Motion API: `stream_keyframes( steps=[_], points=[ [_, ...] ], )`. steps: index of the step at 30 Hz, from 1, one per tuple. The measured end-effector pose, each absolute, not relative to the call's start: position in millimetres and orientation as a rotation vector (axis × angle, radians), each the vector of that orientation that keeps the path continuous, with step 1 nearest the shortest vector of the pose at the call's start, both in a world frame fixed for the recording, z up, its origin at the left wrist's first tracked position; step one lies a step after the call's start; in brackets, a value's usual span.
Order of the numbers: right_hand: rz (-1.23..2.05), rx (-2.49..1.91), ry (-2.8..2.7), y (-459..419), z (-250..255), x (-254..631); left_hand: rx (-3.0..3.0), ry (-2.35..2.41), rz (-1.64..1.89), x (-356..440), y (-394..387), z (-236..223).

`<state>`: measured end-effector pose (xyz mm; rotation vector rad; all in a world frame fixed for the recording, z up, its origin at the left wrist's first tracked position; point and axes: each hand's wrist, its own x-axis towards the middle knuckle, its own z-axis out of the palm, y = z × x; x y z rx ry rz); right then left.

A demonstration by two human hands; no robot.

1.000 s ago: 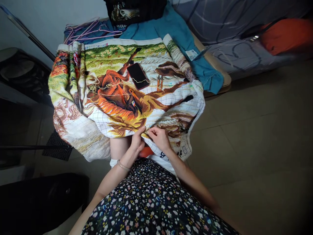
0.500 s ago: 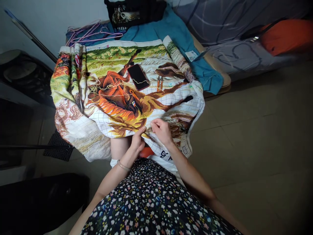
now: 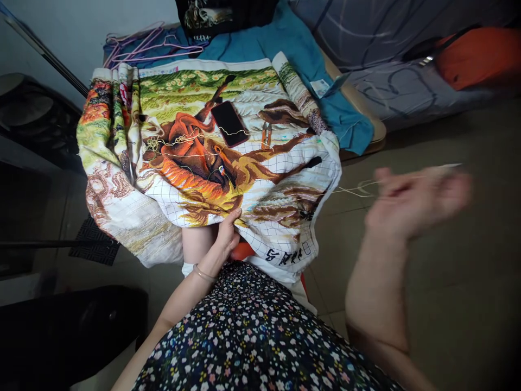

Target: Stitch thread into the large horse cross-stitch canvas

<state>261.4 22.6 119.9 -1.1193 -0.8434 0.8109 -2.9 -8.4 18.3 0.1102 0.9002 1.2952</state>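
Observation:
My left hand (image 3: 228, 231) grips the near edge of a large cross-stitch canvas (image 3: 280, 179), its thumb on top and its fingers curled underneath. The canvas lies over my lap, partly stitched with brown, orange and green picture areas. Out to the right, above the floor, my right hand (image 3: 415, 201) is raised, blurred and closed. A thin pale sliver, like a needle (image 3: 451, 165), shows at its fingers. Pale thread (image 3: 352, 190) stretches from that hand to the canvas. On the canvas lie a phone (image 3: 230, 125), small orange thread snips (image 3: 266, 136) and a tangle of yellow thread (image 3: 152, 144).
Rolled canvas (image 3: 299, 95) lies along the far right side. Behind are pink hangers (image 3: 150, 49), a black bag (image 3: 228, 19) and teal cloth (image 3: 260, 51). An orange bag (image 3: 480, 57) rests at the upper right. A dark seat (image 3: 77, 331) stands at the lower left.
My right hand has swung from the canvas, beside the left hand, far out to the right, drawing thread with it. My left hand keeps its grip on the edge.

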Motion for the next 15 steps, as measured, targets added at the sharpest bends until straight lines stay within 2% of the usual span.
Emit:
stream_keyframes(
  steps=[2,4,6,15],
  points=[
    [0.830,-1.136,-0.898,17.4,87.0,209.9,0.111,0.899,1.288,-3.6,-8.3,15.9],
    [1.158,-1.267,-1.111,7.5,59.6,166.2,0.113,0.897,1.281,-4.3,-8.1,12.2],
    [1.317,-1.368,-1.303,-3.0,42.3,138.2,0.113,0.888,1.275,-4.8,-7.6,8.4],
    [1.110,-1.478,-1.532,-9.5,28.7,122.3,0.094,0.863,1.280,-4.4,-5.8,3.1]
  ],
)
